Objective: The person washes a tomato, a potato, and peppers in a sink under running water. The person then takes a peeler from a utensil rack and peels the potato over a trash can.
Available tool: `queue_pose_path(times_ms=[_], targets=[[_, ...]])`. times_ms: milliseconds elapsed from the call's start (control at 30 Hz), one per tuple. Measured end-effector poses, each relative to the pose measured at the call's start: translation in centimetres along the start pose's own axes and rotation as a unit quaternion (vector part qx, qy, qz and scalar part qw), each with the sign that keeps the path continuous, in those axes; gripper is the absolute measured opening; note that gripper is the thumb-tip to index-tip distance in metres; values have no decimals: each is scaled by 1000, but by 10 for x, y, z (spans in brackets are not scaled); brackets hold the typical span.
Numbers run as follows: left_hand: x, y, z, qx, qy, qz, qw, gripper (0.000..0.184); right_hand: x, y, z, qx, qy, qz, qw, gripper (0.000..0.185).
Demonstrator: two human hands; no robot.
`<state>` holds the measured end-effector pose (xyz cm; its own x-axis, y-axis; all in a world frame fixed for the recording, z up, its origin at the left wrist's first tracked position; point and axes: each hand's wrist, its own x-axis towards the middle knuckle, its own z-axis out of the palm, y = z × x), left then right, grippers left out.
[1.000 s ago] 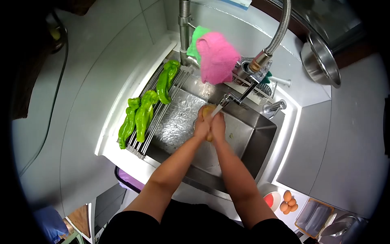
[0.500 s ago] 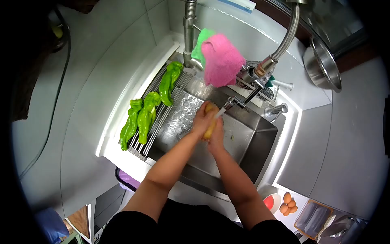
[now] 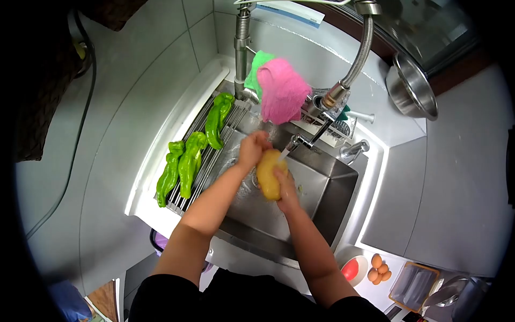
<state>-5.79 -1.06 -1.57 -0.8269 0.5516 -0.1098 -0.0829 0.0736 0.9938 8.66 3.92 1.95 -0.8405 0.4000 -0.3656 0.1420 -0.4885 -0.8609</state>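
A long yellow potato (image 3: 268, 176) is under the running faucet (image 3: 298, 141), above the metal sink (image 3: 316, 188). My right hand (image 3: 287, 191) grips its right side, with the thumb over the top. Just up and left of the potato, my left hand (image 3: 253, 149) is off it, with its fingers bent and partly apart; nothing shows in it. Water falls from the spout onto the potato's upper end.
Green peppers (image 3: 190, 163) lie on a roll-up rack (image 3: 203, 173) at the sink's left. Pink (image 3: 281, 91) and green (image 3: 259, 66) cloths hang behind. A steel bowl (image 3: 412, 87) stands back right. Several eggs (image 3: 379, 270) lie beside a white bowl (image 3: 362, 263) at lower right.
My left hand has come off the potato and moved up and left. My right hand now holds the potato alone, and more of it shows. The view has shifted slightly.
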Motion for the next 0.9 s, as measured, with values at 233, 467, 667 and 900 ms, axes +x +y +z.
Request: queue_pose_path(times_ms=[233, 467, 667, 900], targets=[[67, 62, -11, 327, 97, 344, 875, 16, 4, -10, 7, 114, 92, 17, 989, 50], [103, 65, -6, 448, 49, 264, 853, 12, -2, 8, -2, -9, 94, -48, 994, 67], [118, 68, -16, 495, -16, 291, 819, 21, -7, 4, -3, 31, 107, -29, 993, 70], [161, 39, -10, 515, 1, 338, 788, 27, -10, 7, -4, 53, 106, 9, 993, 68]])
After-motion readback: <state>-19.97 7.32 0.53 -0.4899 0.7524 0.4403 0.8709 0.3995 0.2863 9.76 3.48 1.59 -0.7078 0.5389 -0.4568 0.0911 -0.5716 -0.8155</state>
